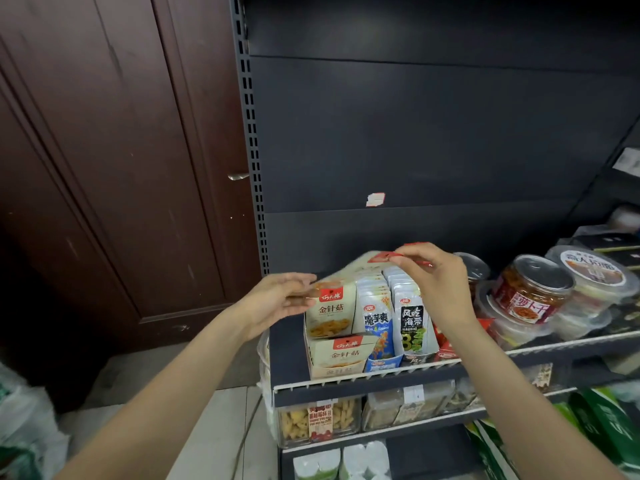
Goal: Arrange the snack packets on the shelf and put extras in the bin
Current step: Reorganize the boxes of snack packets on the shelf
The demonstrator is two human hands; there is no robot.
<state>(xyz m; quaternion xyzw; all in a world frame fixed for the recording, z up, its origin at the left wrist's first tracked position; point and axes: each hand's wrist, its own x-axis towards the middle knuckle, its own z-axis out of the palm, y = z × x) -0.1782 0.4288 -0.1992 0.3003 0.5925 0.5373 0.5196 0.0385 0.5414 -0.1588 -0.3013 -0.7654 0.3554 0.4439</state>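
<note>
On the dark shelf (287, 351), three display boxes stand side by side: cream snack packets (331, 315), blue-and-white packets (377, 322) and dark green-labelled packets (412, 323). My left hand (280, 299) touches the top left corner of the front cream packet with relaxed fingers. My right hand (436, 278) reaches over the rows at the back and pinches the red top edge of a cream packet (381, 257), which is blurred. I see no bin.
Clear tubs with red labels (530, 289) and lidded bowls (588, 271) crowd the shelf on the right. A lower shelf holds a clear box of biscuits (311, 424). A brown door (104, 168) stands to the left, with bags (20, 427) on the floor.
</note>
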